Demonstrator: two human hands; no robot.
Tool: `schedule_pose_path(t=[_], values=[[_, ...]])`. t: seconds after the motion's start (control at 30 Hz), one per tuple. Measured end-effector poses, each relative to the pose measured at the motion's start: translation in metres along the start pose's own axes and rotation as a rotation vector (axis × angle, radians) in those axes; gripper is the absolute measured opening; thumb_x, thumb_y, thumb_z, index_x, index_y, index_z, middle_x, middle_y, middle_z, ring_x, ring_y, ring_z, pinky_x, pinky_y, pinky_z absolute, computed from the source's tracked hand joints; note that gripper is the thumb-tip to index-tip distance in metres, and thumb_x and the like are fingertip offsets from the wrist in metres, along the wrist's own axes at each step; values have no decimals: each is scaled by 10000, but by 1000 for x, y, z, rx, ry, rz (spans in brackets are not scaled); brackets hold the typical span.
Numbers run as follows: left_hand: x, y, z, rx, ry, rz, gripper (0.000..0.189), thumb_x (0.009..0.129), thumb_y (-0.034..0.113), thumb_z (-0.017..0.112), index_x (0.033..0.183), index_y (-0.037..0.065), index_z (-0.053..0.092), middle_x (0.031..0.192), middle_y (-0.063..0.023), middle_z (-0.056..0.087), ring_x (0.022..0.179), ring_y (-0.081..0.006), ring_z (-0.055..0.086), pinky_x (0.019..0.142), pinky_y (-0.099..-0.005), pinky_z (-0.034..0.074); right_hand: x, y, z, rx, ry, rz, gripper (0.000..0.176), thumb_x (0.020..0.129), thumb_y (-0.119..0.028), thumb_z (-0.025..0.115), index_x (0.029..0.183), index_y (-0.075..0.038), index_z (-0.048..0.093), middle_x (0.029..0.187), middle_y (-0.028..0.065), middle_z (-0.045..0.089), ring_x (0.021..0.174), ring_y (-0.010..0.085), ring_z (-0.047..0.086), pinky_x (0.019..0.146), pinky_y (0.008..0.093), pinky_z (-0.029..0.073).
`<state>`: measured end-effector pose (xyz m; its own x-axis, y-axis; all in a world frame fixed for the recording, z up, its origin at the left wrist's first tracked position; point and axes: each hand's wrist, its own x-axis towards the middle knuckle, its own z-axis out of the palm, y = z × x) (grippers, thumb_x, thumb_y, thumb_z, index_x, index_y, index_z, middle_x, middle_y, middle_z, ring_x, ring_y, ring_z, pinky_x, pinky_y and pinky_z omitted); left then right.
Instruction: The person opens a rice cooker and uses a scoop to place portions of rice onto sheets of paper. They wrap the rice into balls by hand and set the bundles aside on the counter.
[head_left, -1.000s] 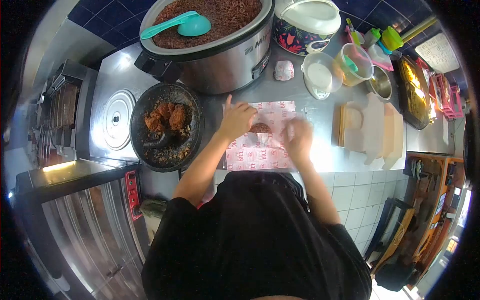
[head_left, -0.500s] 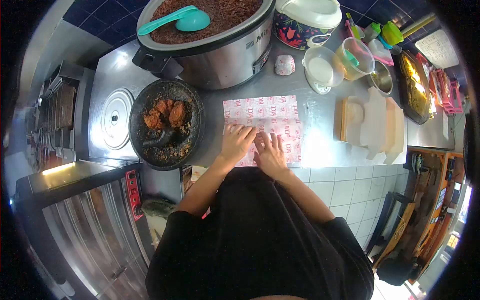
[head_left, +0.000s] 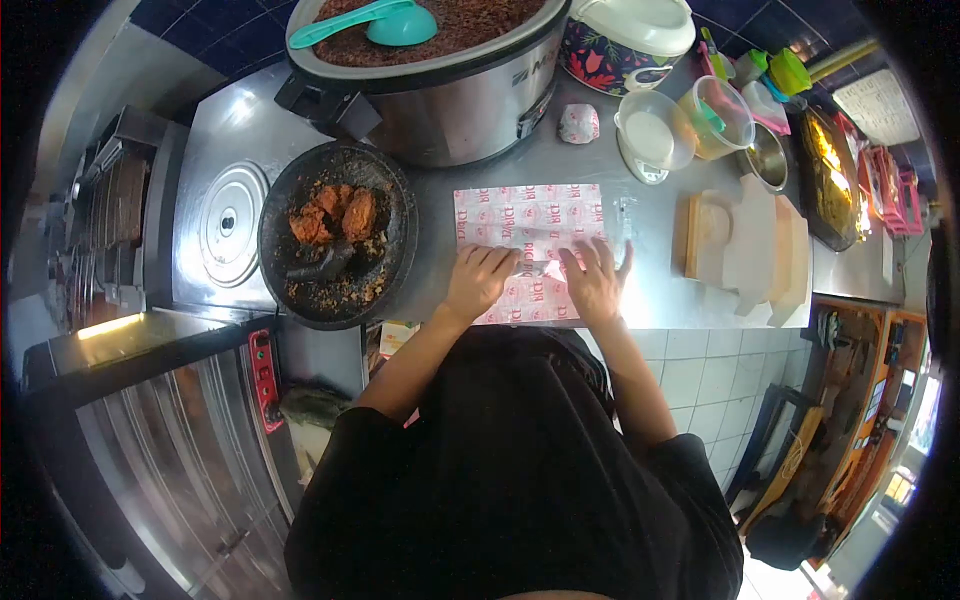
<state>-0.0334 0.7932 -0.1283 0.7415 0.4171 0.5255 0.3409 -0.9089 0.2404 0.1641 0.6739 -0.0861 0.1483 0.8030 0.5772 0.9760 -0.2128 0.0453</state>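
A sheet of white wrapping paper [head_left: 530, 212] with red print lies flat on the steel counter in front of me. My left hand [head_left: 480, 282] rests on its left side, with the fingers stretched forward over the paper. On the right edge is my right hand [head_left: 597, 283], its fingers spread apart. Between the fingertips runs a shiny, creased strip, perhaps clear film; I cannot make it out. A paper-wrapped bundle [head_left: 579, 124] sits behind the sheet. To the left, a dark stone mortar [head_left: 395, 205] holds reddish-brown fried pieces [head_left: 358, 214], crumbs and a dark pestle [head_left: 325, 268].
A large cooker [head_left: 460, 125] of brown rice, with a turquoise scoop [head_left: 402, 27] on top, stands at the back. Beside it are a floral container [head_left: 612, 62] and clear plastic tubs [head_left: 715, 118]. Open cardboard boxes [head_left: 745, 245] sit right. A round lid [head_left: 228, 222] lies left.
My hands have moved apart, the right one shifting rightward to the paper's edge with its fingers spreading. The shiny crease now shows between them. The view has shifted slightly.
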Motion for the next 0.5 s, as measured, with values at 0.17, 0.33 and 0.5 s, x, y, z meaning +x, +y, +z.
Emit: schedule_pose_path(t=[0.17,0.33,0.5], values=[[-9,-19,9,-157,-60,-185,259,798,71,673,1054,58,703,1046,-89,688,978,-293,641,878,-427,492,-32,24,38,300,-146,-135,183,808,-153,676,989,-145,699,975,-9,674,966,190,647,1079,500,438],[-23,-34,17,-166,-128,-76,276,792,88,685,1064,43,697,1069,-101,681,1016,-309,634,923,-450,492,-38,30,51,459,-277,-113,179,806,-121,654,971,-110,722,1003,28,700,980,233,664,1014,442,487],[-7,-31,-8,-227,-201,-5,319,795,138,677,1090,18,698,1105,-120,658,1082,-303,609,980,-458,484,-15,35,23,616,-394,-160,195,820,-125,648,992,-76,727,1121,58,692,1064,272,646,954,418,512]])
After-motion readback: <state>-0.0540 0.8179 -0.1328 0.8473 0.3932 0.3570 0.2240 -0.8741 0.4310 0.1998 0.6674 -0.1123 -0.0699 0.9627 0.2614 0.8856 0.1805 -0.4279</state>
